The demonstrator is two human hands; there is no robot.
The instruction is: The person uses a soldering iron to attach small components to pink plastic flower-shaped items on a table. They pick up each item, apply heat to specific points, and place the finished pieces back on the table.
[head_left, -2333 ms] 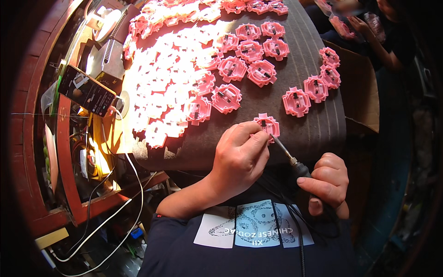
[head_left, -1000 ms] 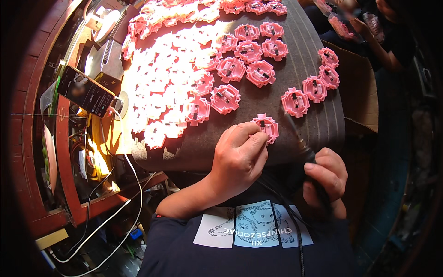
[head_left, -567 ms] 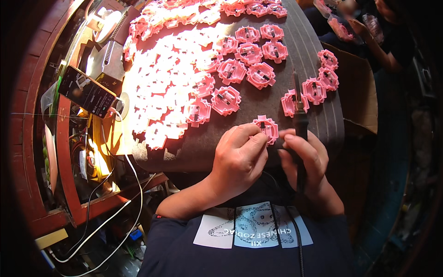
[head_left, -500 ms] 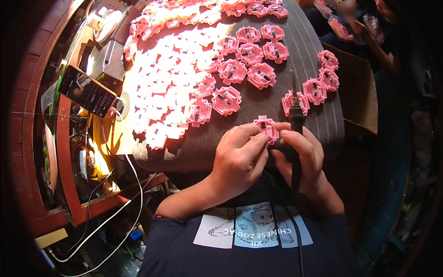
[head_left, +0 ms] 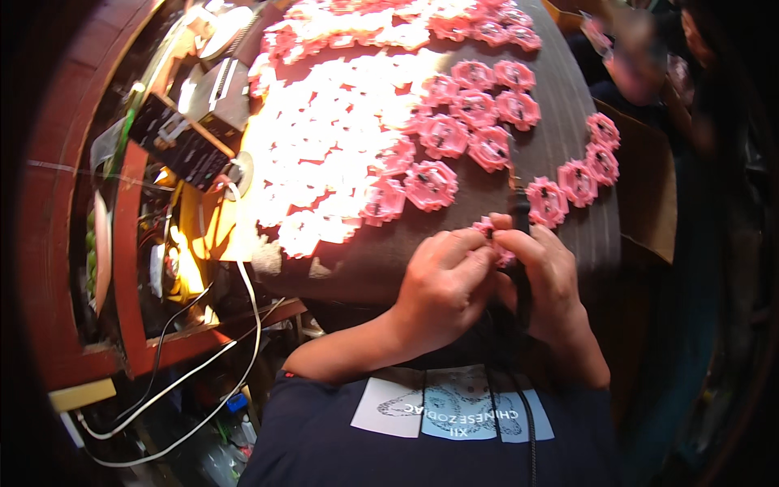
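Note:
Just above my lap, my left hand point(head_left: 445, 274) is closed on a small pink plastic housing point(head_left: 505, 258), mostly covered by fingers. My right hand point(head_left: 556, 280) grips a black-handled soldering iron point(head_left: 522, 209), pointing away from me, and its thumb and forefinger also meet at the housing. Whether the iron's tip touches anything is not clear; it stands over the dark work surface. Beyond the right hand lies a short row of similar pink housings point(head_left: 548, 202) with dark small parts inside. More pink housings point(head_left: 431, 186) spread across the left and far side, many washed out by sunlight.
The work surface point(head_left: 389, 264) is dark, with rounded edges. At left are a black box-like device point(head_left: 180, 142), a white cable point(head_left: 258, 312) and a red wooden frame point(head_left: 130, 268). A cardboard box point(head_left: 645, 183) stands at right; another person's blurred arm point(head_left: 686, 114) is beyond.
My view has shifted, so the scene sits further right and is blurred. Both hands have drawn closer together around the pink housing, which now shows less between the fingers.

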